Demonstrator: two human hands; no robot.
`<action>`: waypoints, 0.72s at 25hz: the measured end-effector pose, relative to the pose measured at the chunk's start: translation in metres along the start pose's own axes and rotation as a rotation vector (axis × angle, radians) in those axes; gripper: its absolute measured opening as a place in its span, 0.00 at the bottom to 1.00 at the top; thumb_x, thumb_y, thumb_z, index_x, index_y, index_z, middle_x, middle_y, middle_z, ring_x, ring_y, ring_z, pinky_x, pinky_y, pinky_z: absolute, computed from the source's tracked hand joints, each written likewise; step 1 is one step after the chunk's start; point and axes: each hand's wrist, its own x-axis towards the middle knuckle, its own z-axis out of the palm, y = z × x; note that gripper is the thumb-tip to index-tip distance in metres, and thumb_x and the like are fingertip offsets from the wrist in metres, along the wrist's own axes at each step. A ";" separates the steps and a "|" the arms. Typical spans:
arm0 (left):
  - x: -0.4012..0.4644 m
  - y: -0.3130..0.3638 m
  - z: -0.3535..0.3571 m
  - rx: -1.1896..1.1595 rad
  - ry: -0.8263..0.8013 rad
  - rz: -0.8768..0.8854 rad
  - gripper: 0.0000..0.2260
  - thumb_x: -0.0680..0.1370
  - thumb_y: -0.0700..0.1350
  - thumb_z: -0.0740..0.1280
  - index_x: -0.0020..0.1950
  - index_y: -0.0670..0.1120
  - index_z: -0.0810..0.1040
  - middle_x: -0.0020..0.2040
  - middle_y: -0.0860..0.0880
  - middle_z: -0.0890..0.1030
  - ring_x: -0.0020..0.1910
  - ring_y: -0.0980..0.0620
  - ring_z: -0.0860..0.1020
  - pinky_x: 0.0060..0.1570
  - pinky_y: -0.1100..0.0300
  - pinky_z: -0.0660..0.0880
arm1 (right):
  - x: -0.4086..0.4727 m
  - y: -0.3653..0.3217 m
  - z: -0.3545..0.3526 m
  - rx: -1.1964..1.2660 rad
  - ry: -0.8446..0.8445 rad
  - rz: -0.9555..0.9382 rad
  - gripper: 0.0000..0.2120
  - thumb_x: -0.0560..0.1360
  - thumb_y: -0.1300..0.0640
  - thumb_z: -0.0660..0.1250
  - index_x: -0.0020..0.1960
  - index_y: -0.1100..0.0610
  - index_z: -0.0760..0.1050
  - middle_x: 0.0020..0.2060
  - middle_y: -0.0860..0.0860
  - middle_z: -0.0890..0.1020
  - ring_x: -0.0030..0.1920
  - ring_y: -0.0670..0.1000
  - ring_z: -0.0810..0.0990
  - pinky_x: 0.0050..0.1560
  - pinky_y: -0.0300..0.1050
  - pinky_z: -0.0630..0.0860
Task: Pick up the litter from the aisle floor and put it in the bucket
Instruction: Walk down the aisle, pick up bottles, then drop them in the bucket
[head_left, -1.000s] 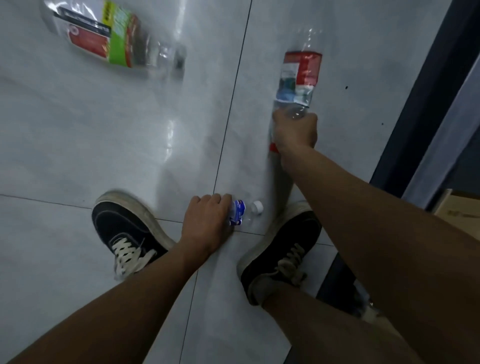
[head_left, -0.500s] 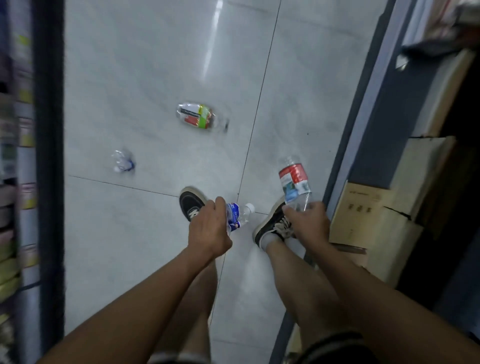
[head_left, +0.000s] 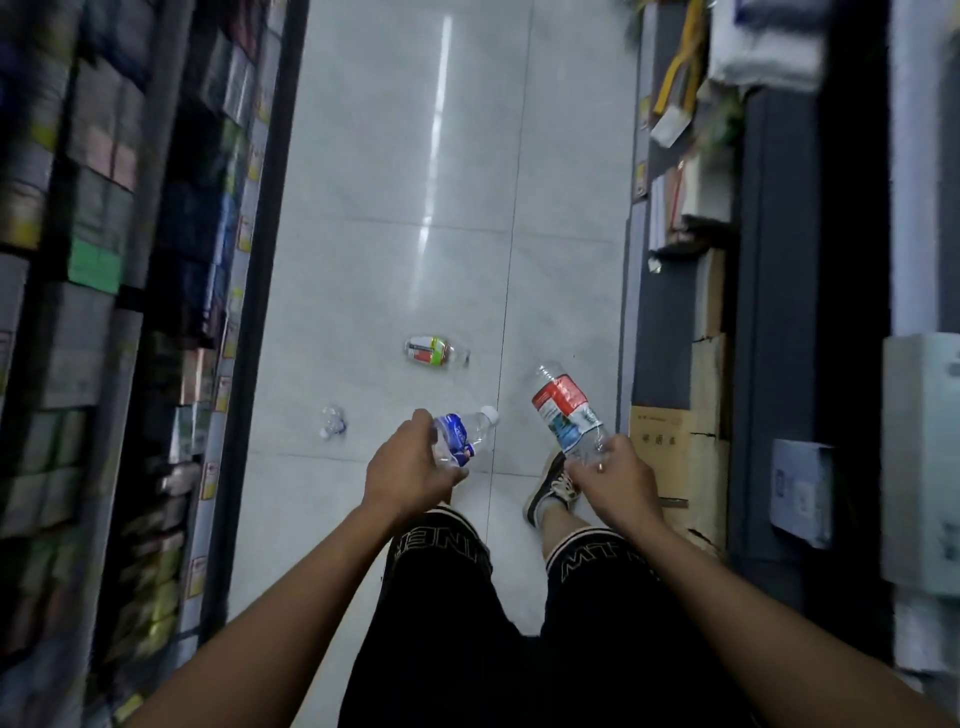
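Left hand (head_left: 410, 470) grips small crumpled bottle with blue label (head_left: 460, 432), white cap pointing away. Right hand (head_left: 615, 478) grips base of bigger bottle with red label (head_left: 563, 410), neck tilted up and forward. Both bottles off floor. On aisle floor (head_left: 374, 156) ahead: flattened bottle with green-red label (head_left: 434, 351), and small crushed clear piece (head_left: 332, 421) to left, apart. Shelves (head_left: 130, 312) on left, cardboard boxes (head_left: 685, 447) on right.
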 end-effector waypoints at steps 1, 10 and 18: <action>-0.011 -0.003 -0.011 0.005 0.026 0.016 0.25 0.64 0.59 0.76 0.52 0.54 0.67 0.51 0.56 0.77 0.45 0.50 0.78 0.36 0.57 0.70 | -0.019 -0.002 -0.003 0.016 0.016 -0.004 0.23 0.72 0.42 0.75 0.61 0.49 0.71 0.50 0.50 0.82 0.46 0.51 0.82 0.45 0.51 0.82; -0.067 -0.048 -0.075 0.209 -0.024 0.240 0.25 0.64 0.41 0.77 0.50 0.51 0.64 0.48 0.49 0.75 0.38 0.51 0.75 0.31 0.54 0.73 | -0.196 0.025 0.048 0.291 0.213 0.199 0.22 0.71 0.44 0.77 0.60 0.50 0.72 0.51 0.50 0.83 0.48 0.54 0.82 0.48 0.49 0.78; -0.118 -0.007 -0.059 0.354 -0.199 0.721 0.31 0.62 0.40 0.76 0.55 0.51 0.60 0.53 0.51 0.70 0.42 0.47 0.75 0.33 0.52 0.75 | -0.341 0.078 0.140 0.600 0.378 0.490 0.21 0.72 0.43 0.76 0.57 0.47 0.69 0.52 0.51 0.83 0.47 0.52 0.82 0.46 0.48 0.80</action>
